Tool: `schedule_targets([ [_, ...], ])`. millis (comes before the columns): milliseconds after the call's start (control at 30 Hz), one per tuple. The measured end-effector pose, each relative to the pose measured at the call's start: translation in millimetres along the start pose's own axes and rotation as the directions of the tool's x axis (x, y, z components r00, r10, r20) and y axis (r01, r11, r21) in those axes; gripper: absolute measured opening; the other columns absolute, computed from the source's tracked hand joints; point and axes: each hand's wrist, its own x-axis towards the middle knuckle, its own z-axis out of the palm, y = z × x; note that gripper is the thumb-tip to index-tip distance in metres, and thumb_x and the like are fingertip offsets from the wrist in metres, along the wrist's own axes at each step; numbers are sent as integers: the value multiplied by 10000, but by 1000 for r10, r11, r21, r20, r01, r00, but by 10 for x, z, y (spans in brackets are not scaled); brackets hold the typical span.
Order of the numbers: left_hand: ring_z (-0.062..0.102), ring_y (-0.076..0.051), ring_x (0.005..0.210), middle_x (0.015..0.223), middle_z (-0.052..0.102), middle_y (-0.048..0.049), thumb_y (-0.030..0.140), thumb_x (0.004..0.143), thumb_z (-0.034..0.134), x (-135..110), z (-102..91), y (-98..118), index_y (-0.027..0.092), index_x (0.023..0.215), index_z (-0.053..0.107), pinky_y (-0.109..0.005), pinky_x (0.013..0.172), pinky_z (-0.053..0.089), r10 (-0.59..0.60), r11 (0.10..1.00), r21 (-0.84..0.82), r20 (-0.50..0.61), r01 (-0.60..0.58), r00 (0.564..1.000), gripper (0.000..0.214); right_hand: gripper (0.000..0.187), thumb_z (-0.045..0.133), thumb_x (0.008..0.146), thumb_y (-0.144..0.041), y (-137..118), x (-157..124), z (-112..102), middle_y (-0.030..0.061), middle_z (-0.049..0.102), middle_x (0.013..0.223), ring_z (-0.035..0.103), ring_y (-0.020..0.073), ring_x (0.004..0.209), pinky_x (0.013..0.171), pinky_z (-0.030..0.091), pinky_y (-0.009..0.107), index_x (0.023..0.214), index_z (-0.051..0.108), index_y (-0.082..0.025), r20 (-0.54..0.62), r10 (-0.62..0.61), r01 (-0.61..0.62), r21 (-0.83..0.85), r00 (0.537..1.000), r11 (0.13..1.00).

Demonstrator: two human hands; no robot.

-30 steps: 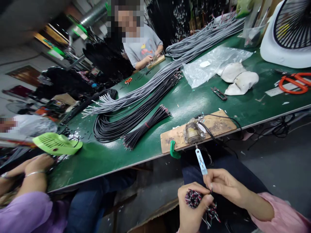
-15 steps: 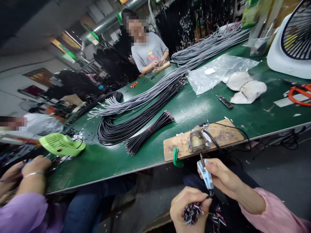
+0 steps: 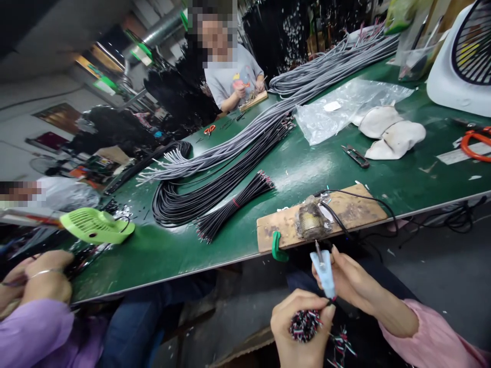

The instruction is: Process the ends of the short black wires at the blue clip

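Note:
My left hand (image 3: 297,327) is closed round a thick bundle of thin wires (image 3: 306,325), whose red, white, green and black ends face me. Below it hang more loose wire ends (image 3: 342,347). A light blue clothespin (image 3: 325,273) stands just above my left thumb, its lower end at dark and red wires. My right hand (image 3: 355,280) holds the clothespin from the right, fingers partly hidden behind it. A thin metal rod (image 3: 318,248) shows between the clothespin's upper arms, below a tape-wrapped roll (image 3: 310,221) on a wooden board (image 3: 356,207).
A green clamp (image 3: 279,248) grips the board at the edge of the green table (image 3: 230,255). Black cables (image 3: 215,202), grey cables (image 3: 238,138), snips (image 3: 356,156), orange scissors (image 3: 475,143) and fans lie about. One co-worker (image 3: 233,71) sits opposite, another's purple sleeve (image 3: 38,332) at left.
The clothespin has turned slightly in my right hand, and my right index finger has lifted off its upper end. My left hand keeps the wire bundle. The co-worker opposite has moved their hands apart.

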Motion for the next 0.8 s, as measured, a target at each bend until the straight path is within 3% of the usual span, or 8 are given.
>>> schedule_targets([
  [133,640,-136,527,601,712,4,80,651,767,-25,-15,7,222,656,766,-209,554,476,-4,1000,-2,13,4,1000,142,457,685,797,-580,40,-69,-201,32,593,694,475,113,601,545,350,229,744,698,-127,-25,-13,12,-38,1000,999],
  [267,629,-153,541,586,696,-18,152,706,764,-93,-58,-37,199,633,754,-238,567,471,-56,998,-15,59,57,997,87,348,731,798,-476,3,-230,-324,10,583,677,494,121,630,599,385,242,807,703,-129,-58,-82,61,-304,995,951],
  [400,595,-159,495,549,655,-29,370,784,732,-277,-104,-204,166,630,704,-267,530,482,-269,963,-5,62,270,961,257,288,746,782,-425,-35,-367,-295,14,602,712,543,152,675,629,432,267,773,687,-143,-57,-152,85,-617,987,783],
  [500,605,-172,526,569,641,-23,460,714,777,-451,-101,-345,162,657,691,-280,543,509,-403,915,9,8,403,915,316,243,690,843,-385,-58,-420,-193,37,624,735,563,172,693,639,447,285,767,724,-156,92,-205,201,-770,974,606],
  [633,614,-187,629,677,655,-27,377,625,838,-546,-52,-385,155,696,688,-303,653,513,-441,895,34,-64,444,895,278,187,638,899,-329,-101,-458,-47,61,680,773,603,215,798,740,465,326,847,754,-191,311,-193,365,-837,931,408],
  [700,595,-184,655,711,648,-26,298,637,818,-511,-30,-345,146,727,679,-293,652,493,-438,898,56,-8,437,899,224,169,619,911,-292,-118,-475,-18,58,681,769,604,217,802,728,464,322,835,734,-195,336,-185,382,-856,923,349],
  [800,542,-158,626,656,604,0,199,698,736,-438,-24,-307,149,703,623,-269,622,453,-384,923,64,208,379,900,124,176,580,923,-249,-129,-501,-39,61,649,787,596,215,801,719,454,319,792,676,-182,321,-204,369,-886,925,279],
])
